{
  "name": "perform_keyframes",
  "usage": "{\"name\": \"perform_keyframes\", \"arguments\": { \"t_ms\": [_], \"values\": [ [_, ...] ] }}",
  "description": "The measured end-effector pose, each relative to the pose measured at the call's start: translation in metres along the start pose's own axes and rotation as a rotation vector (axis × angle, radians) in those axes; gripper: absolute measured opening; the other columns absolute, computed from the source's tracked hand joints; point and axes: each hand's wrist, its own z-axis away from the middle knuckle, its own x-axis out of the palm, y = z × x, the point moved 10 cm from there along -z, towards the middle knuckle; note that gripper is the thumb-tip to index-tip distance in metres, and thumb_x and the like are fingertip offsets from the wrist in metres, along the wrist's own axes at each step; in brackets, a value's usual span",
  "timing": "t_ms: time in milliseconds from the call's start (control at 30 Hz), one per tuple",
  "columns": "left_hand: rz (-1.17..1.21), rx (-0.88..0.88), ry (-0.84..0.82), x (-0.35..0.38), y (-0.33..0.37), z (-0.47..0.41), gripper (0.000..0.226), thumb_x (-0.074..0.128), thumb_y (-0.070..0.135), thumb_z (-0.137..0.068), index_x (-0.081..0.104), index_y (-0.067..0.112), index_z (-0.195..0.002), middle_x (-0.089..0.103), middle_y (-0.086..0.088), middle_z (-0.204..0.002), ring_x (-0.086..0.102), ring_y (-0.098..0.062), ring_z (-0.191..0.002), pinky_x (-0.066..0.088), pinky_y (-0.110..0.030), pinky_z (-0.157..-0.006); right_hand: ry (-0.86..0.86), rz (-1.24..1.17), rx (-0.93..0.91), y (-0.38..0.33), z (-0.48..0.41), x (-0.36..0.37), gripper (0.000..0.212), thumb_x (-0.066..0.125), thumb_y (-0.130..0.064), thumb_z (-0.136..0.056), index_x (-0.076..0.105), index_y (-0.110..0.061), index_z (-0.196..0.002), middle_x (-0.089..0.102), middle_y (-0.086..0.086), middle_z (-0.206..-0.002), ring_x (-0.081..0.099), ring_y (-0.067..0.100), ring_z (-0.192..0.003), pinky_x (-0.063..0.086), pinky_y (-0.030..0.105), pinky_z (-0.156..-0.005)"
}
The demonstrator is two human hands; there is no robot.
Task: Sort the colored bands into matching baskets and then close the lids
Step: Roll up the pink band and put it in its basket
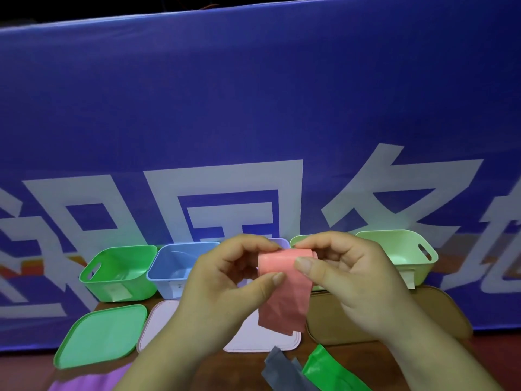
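1. A blue banner [253, 108] backs the table. Against it stand the open baskets: green basket [118, 272], blue basket [174, 266], pale basket [400, 249]. Any others are hidden behind the hands.
2. The green lid [98, 334], pink lid [160, 320] and tan lid [327, 317] lie flat in front, none fitted.
3. The left hand [225, 283] and right hand [352, 275] each pinch the pink band [282, 294] between thumb and curled fingers. It is held in the air above the pink lid, its top rolled and its tail hanging.
4. Sorting is likely under way. The next move needs the matching basket found, and none is visible.
5. The grey band [279, 368], green band [327, 371] and purple band [84, 382] wait nearby.
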Motion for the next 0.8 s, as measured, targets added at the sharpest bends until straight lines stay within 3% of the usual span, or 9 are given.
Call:
{"name": "perform_keyframes", "arguments": {
  "t_ms": [133,233,467,800],
  "values": [
    [0.046,-0.031,-0.007,0.0,-0.005,0.004,0.03,0.081,0.025,-0.069,0.073,0.024,-0.098,0.073,-0.007,-0.103,0.068,-0.026,-0.091,0.055,-0.045,-0.081,-0.002,0.044,0.009,0.0,0.004,0.003,0.022,0.079,-0.026,-0.077,0.075,-0.03,-0.098,0.075,-0.001,-0.096,0.073,0.015,-0.089,0.058,0.029,-0.076],
    [0.057,-0.046,-0.006,-0.002,-0.007,0.006,0.031,0.08,0.027,-0.068,0.073,0.024,-0.098,0.073,-0.007,-0.101,0.068,-0.024,-0.089,0.055,-0.042,-0.08,0.01,0.068,0.001,0.0,0.008,0.005,0.028,0.077,-0.026,-0.073,0.073,-0.036,-0.099,0.074,-0.002,-0.101,0.072,0.017,-0.092,0.059,0.036,-0.083],
    [0.086,-0.078,0.034,-0.011,-0.01,0.008,0.032,0.079,0.037,-0.065,0.074,0.027,-0.094,0.073,-0.001,-0.086,0.065,-0.016,-0.074,0.052,-0.025,-0.063,-0.021,0.091,-0.067,-0.011,0.016,0.019,0.037,0.079,-0.017,-0.071,0.071,-0.038,-0.1,0.074,0.002,-0.1,0.071,0.023,-0.093,0.057,0.034,-0.081],
    [0.112,-0.098,-0.012,-0.028,-0.012,0.01,0.029,0.076,0.041,-0.068,0.073,0.026,-0.092,0.072,-0.003,-0.084,0.063,-0.015,-0.072,0.05,-0.027,-0.062,0.009,0.105,-0.061,-0.015,0.013,0.039,0.033,0.078,-0.017,-0.071,0.073,-0.037,-0.097,0.073,0.006,-0.096,0.07,0.028,-0.088,0.06,0.039,-0.08]
  ]
}}
